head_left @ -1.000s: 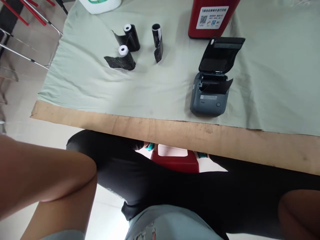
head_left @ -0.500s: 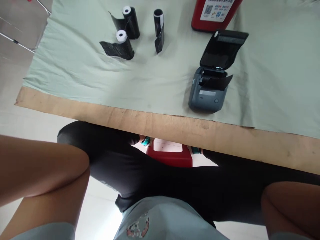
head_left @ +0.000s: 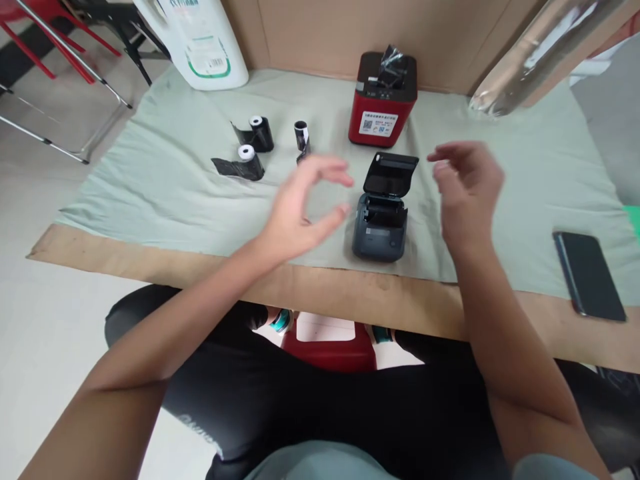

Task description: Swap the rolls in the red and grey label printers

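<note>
A small dark grey printer [head_left: 380, 230] sits on the green cloth with its black lid [head_left: 390, 175] raised. My left hand [head_left: 305, 207] hovers just left of it, fingers apart and curved, holding nothing. My right hand [head_left: 467, 187] hovers to its right, fingers loosely bent and empty. Three black-wrapped paper rolls lie further left: one [head_left: 263, 133] at the back, one [head_left: 243, 163] nearer, and a third [head_left: 301, 139] partly behind my left fingers.
A red box-shaped device [head_left: 383, 100] stands behind the printer. A white jug [head_left: 200, 40] is at the back left, a black phone [head_left: 589, 275] near the table's right front edge. A silvery foil roll [head_left: 535, 53] leans at back right. The green cloth [head_left: 150, 193] covers a brown board.
Both hands have come up from beside my lap to hover over the table on either side of the printer. The view has tilted up, showing more of the far table.
</note>
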The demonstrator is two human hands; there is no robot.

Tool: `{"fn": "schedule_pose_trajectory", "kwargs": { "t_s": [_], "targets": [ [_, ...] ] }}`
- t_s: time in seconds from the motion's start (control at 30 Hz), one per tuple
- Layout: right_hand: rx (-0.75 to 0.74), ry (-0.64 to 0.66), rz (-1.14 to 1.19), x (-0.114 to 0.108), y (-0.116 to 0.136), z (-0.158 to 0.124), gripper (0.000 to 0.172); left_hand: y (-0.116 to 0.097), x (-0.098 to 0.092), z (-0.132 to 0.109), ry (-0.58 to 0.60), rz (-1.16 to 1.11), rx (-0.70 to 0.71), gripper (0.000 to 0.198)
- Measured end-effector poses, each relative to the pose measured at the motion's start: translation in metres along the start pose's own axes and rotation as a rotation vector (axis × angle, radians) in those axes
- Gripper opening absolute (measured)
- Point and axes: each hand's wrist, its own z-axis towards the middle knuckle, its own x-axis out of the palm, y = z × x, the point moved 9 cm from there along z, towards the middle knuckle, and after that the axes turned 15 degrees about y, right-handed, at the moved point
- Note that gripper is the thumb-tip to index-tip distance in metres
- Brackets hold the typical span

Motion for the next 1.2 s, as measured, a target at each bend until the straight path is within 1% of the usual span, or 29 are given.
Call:
{"fn": "schedule_pose_trajectory", "kwargs": {
  "t_s": [0.03,0.07,0.13,0.2,0.23,0.3,0.37,0.47,0.53,0.57,0.6,0.67,0.73,0.8,0.87,0.97,1.07,1.13,1.2],
  "targets": [
    [0.008,-0.001,0.037,0.007,-0.01,0.003,0.018,-0.004,0.013,0.007,0.059,0.002,-0.003,0.05],
    [0.016,0.026,0.059,0.015,-0.019,0.007,0.025,-0.007,0.029,0.013,0.123,0.011,-0.008,0.053],
    [0.0,0.054,0.065,0.026,-0.034,0.011,0.039,-0.013,0.058,0.022,0.216,0.063,-0.018,0.05],
    [-0.024,0.069,0.074,0.031,-0.044,0.012,0.048,-0.017,0.078,0.024,0.23,0.13,-0.001,0.033],
    [-0.028,0.081,0.088,0.033,-0.047,0.012,0.051,-0.018,0.084,0.023,0.215,0.16,0.02,0.026],
    [-0.023,0.106,0.14,0.036,-0.052,0.011,0.052,-0.021,0.09,0.018,0.16,0.215,0.079,0.023],
    [-0.012,0.12,0.201,0.038,-0.053,0.009,0.047,-0.023,0.09,0.011,0.091,0.266,0.145,0.024],
    [0.004,0.15,0.244,0.041,-0.049,0.004,0.032,-0.026,0.087,0.002,0.003,0.323,0.239,0.023],
    [-0.005,0.219,0.235,0.048,-0.046,0.002,0.02,-0.026,0.087,0.0,-0.016,0.348,0.272,0.022],
    [-0.012,0.269,0.232,0.052,-0.045,0.001,0.017,-0.026,0.088,-0.001,-0.012,0.354,0.278,0.021],
    [-0.018,0.323,0.241,0.057,-0.045,0.0,0.019,-0.025,0.089,-0.001,-0.004,0.352,0.281,0.02],
    [-0.009,0.437,0.303,0.066,-0.05,-0.002,0.032,-0.026,0.088,-0.001,-0.006,0.321,0.302,0.019],
    [0.013,0.545,0.386,0.074,-0.057,-0.003,0.041,-0.03,0.083,-0.001,-0.044,0.292,0.341,0.018],
    [0.025,0.622,0.445,0.078,-0.06,-0.004,0.046,-0.037,0.075,-0.002,-0.089,0.286,0.377,0.018],
    [0.031,0.664,0.474,0.078,-0.062,-0.004,0.05,-0.042,0.068,-0.001,-0.113,0.275,0.385,0.017],
    [0.047,0.702,0.494,0.079,-0.063,-0.005,0.056,-0.044,0.058,0.006,-0.125,0.197,0.345,0.015],
    [0.052,0.723,0.514,0.082,-0.066,-0.006,0.061,-0.04,0.052,0.024,-0.098,0.093,0.245,0.019],
    [0.042,0.713,0.519,0.083,-0.067,-0.007,0.059,-0.037,0.05,0.04,-0.081,0.001,0.156,0.021],
    [0.042,0.704,0.519,0.082,-0.067,-0.007,0.052,-0.031,0.05,0.054,-0.079,-0.134,0.07,0.02]
  ]
}}
